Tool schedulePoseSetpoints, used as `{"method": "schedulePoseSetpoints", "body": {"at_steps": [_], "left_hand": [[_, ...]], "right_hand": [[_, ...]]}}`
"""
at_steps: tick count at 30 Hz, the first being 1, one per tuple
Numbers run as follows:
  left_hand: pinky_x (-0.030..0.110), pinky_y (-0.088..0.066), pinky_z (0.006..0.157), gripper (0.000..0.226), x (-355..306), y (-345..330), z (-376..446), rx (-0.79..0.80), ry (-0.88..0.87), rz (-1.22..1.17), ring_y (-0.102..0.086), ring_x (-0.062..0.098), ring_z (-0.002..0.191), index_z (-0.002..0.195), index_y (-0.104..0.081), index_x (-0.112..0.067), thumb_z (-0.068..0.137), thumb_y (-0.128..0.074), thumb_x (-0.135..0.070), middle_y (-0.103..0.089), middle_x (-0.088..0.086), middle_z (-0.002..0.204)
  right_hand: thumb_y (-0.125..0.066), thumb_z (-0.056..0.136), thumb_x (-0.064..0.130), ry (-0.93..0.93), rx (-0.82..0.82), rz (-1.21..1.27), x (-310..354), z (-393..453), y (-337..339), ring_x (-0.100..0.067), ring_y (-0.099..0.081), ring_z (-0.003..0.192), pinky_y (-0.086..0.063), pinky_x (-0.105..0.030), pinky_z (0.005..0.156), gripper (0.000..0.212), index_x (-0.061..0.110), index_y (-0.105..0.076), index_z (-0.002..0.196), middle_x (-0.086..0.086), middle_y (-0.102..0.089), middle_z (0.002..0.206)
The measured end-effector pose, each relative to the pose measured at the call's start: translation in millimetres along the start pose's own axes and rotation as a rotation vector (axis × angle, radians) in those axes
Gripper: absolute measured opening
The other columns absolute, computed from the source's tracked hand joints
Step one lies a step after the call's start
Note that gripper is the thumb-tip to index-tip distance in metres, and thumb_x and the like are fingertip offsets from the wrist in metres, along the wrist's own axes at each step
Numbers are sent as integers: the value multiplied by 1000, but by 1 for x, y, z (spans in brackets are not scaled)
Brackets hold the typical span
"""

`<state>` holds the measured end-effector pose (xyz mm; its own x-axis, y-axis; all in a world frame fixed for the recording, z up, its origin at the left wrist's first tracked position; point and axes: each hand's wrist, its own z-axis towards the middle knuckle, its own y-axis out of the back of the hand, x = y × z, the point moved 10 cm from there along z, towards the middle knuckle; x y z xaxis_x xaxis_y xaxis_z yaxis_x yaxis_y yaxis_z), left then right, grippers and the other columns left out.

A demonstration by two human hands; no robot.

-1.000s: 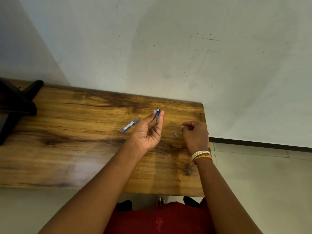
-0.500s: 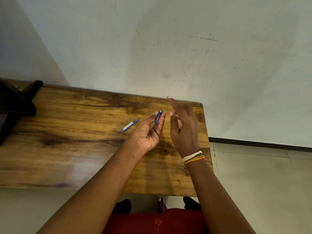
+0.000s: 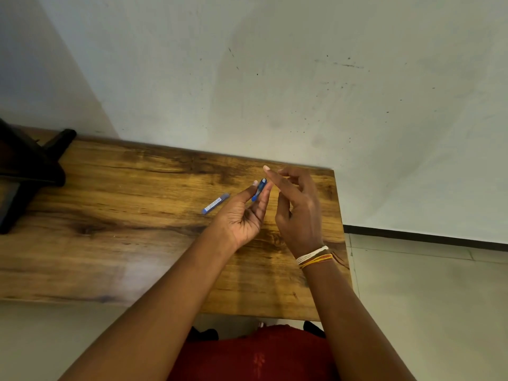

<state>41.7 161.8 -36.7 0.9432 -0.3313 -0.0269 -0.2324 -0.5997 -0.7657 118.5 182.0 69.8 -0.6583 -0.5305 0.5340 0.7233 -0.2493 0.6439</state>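
In the head view, the right hand (image 3: 299, 210) has come up off the wooden table (image 3: 110, 243) to just beside the left hand (image 3: 242, 215), so both look ready to work on the small blue tube (image 3: 259, 189). The left hand pinches that tube in the middle of the frame. The right hand's pointer finger reaches the tube's top and its other fingers are curled, but I cannot tell if they hold anything.

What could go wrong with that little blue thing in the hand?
The left hand only pinches the blue piece with its fingers, so a bump from the right hand could knock it loose. It is close to the end of the table, so a dropped piece might roll off onto the floor.
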Motion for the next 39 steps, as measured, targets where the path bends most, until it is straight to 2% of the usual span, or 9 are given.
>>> {"method": "schedulePoseSetpoints", "body": {"at_steps": [6,9,13,17,21,26,32,37,39], "left_hand": [[29,-59,70,16,-2,0,1,6,-11,34,-74,23,77,99,-63,7,85,-64,-1,-72,23,90],[30,-60,70,16,-5,1,3,7,-25,33,-74,24,77,98,-63,7,84,-64,0,-72,23,89],[29,-60,67,15,-5,4,4,7,-26,114,-74,23,77,96,-62,7,84,-64,-1,-72,23,89],[31,-59,68,7,-1,11,8,-29,-18,355,-74,22,67,89,-61,3,89,-59,-3,-73,21,79],[34,-58,69,7,-1,20,14,-82,-21,439,-73,23,65,90,-59,3,90,-58,-4,-72,21,76],[35,-59,72,8,4,21,18,-85,-29,465,-73,23,67,91,-59,3,89,-59,-5,-71,22,84],[32,-60,67,10,7,23,19,-82,-21,477,-74,23,70,93,-61,2,88,-61,-7,-73,21,81],[30,-61,64,16,5,22,19,-84,-31,472,-74,22,71,99,-61,3,87,-62,-8,-72,21,85],[29,-61,63,15,2,21,18,-86,-47,461,-74,21,70,98,-61,3,88,-62,-8,-72,21,85]], "right_hand": [[-57,87,0,-23,-28,31,-4,-2,-1,-19,-57,94,-48,-21,76,43,19,-64,125,-10,-61,103],[-57,92,9,-97,-63,64,-11,-3,2,-19,-61,89,-51,-24,75,34,13,-63,125,-9,-65,100],[-57,92,9,-359,-140,17,-47,-10,15,-14,-62,84,-54,-27,73,25,10,-68,113,-8,-70,101],[-57,92,8,-668,-36,-62,-93,-27,17,-21,-67,95,-47,-22,80,20,9,-72,105,-9,-72,105],[-63,89,13,-832,77,-145,-118,-43,19,-24,-66,90,-45,-24,78,15,6,-73,97,-11,-73,98],[-67,85,14,-912,167,-166,-134,-55,15,-26,-66,82,-47,-26,74,16,3,-75,94,-15,-73,95],[-74,80,24,-875,234,-205,-137,-59,1,-27,-68,89,-56,-37,86,22,10,-76,97,-11,-74,96],[-70,81,21,-857,236,-249,-135,-58,-2,-26,-68,82,-58,-38,80,18,9,-75,93,-10,-74,90],[-71,78,21,-847,226,-194,-130,-54,-1,-22,-67,77,-57,-33,75,14,10,-74,86,-7,-72,83]]}}
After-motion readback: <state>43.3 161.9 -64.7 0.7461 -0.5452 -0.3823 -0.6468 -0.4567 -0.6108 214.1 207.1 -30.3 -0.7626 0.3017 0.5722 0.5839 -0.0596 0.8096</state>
